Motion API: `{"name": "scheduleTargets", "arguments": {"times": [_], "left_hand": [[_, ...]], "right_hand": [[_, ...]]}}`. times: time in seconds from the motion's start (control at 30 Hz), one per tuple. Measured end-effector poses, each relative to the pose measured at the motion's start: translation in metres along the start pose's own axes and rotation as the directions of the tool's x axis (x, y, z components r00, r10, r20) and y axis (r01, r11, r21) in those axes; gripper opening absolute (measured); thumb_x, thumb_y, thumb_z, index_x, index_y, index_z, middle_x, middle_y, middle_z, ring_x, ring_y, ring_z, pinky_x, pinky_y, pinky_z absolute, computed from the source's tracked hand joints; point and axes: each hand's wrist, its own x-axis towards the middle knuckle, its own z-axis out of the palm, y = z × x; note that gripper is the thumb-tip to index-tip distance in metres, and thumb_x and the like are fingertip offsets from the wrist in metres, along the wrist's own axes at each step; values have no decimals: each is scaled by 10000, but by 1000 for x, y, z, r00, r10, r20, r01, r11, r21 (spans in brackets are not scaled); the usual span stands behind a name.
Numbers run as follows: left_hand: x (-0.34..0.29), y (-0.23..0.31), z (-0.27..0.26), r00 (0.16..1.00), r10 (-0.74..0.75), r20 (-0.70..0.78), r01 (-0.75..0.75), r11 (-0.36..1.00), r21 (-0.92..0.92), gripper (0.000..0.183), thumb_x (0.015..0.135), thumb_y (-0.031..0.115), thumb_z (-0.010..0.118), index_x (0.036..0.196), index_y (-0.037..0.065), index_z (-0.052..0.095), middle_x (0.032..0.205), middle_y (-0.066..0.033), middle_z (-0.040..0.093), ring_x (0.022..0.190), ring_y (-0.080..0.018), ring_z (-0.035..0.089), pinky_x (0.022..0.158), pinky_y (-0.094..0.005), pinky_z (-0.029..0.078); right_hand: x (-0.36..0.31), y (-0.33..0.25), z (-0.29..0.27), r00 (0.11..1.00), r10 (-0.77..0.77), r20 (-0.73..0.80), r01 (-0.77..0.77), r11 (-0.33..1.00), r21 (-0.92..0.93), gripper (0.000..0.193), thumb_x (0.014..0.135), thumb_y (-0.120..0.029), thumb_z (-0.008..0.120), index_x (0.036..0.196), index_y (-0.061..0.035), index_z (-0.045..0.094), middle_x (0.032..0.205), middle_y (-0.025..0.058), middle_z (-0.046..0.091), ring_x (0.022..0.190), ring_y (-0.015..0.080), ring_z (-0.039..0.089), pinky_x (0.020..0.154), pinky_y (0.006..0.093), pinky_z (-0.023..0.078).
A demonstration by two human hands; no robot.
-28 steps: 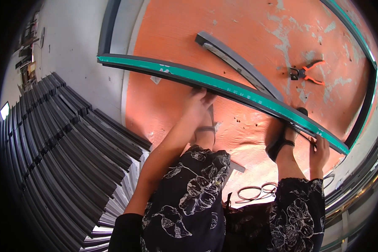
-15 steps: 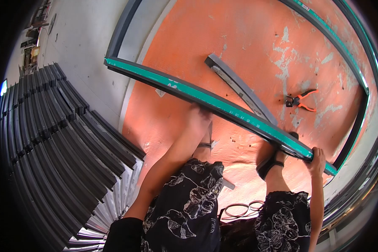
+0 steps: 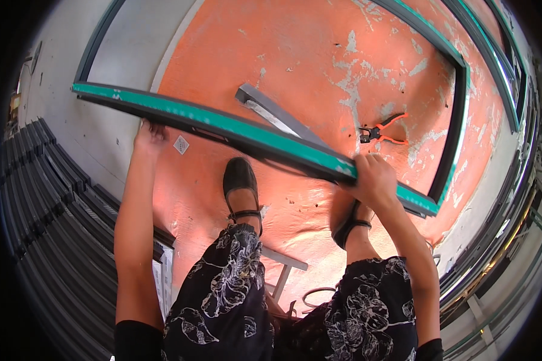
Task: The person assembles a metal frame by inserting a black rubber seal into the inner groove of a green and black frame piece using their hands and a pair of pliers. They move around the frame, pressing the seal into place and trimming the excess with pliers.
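A large dark rectangular metal frame (image 3: pixel 241 128) with green film along its bars lies across in front of me, its near bar slanting down to the right. My right hand (image 3: pixel 374 177) is wrapped round that bar near its right end. My left hand (image 3: pixel 152 135) is at the bar's lower edge near the left end, fingers curled in. What those fingers hold, if anything, is hidden. A dark strip (image 3: pixel 277 165) runs loosely along the underside of the bar. Inside the frame, a short grey metal bar (image 3: pixel 283 120) and orange-handled pliers (image 3: pixel 376 132) rest on the orange surface (image 3: pixel 271 42).
Stacked dark metal profiles (image 3: pixel 54 222) fill the left side. More green-edged frames (image 3: pixel 494 54) and long profiles (image 3: pixel 494 259) lie at the right. My feet stand below the near bar. Between my legs are a grey metal leg-like piece (image 3: pixel 283 259) and a black coil (image 3: pixel 319 296).
My left hand has moved left along the bar from its middle towards the left end. My right hand has shifted inward from the right end. The view has swung right.
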Motion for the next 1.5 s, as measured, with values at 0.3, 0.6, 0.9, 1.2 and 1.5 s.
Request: {"name": "scheduleTargets", "arguments": {"times": [0.3, 0.6, 0.9, 1.2, 1.5], "left_hand": [[-5, -86, 69, 978, -104, 181, 149, 956, -253, 311, 969, 328, 424, 796, 73, 461, 710, -25, 451, 776, -188, 498, 973, -405, 426], [-9, -74, 68, 982, -58, 180, 100, 967, -235, 322, 924, 285, 532, 1149, 57, 494, 1187, -103, 514, 1135, -267, 479, 1014, -421, 401], [-16, -86, 85, 972, -17, 236, 41, 995, -94, 243, 957, 216, 471, 1152, 71, 477, 1090, -114, 536, 1046, -257, 522, 987, -427, 428], [-13, -77, 64, 989, 25, 143, -14, 997, -75, 224, 952, 205, 481, 1131, 71, 485, 1067, -89, 543, 1030, -247, 528, 977, -408, 438], [-30, -98, 95, 974, -18, 226, 35, 997, -73, 216, 955, 193, 474, 1130, 69, 491, 1145, -116, 518, 1121, -270, 494, 998, -412, 436]], "right_hand": [[106, -48, 22, 1000, 13, 7, -12, 999, -31, 457, 644, -364, 766, 905, -56, 553, 845, 124, 607, 842, 323, 586, 723, 413, 483], [74, -35, 16, 846, -396, -356, 310, 910, -276, 442, 714, -185, 649, 1111, -17, 551, 1028, 99, 573, 919, 247, 558, 789, 364, 441], [51, -30, 18, 865, -392, -312, 349, 918, -186, 181, 720, -125, 649, 825, -53, 521, 866, 89, 584, 793, 252, 563, 669, 354, 448], [-51, 49, -40, 811, 95, 577, -451, 731, 513, 178, 725, -155, 690, 789, -13, 602, 602, 95, 551, 545, 198, 547, 531, 308, 433], [-171, 200, -18, 641, 749, -168, -658, 649, 382, 286, 935, -244, 517, 734, -48, 574, 500, 9, 354, 425, 84, 357, 406, 265, 281]]}}
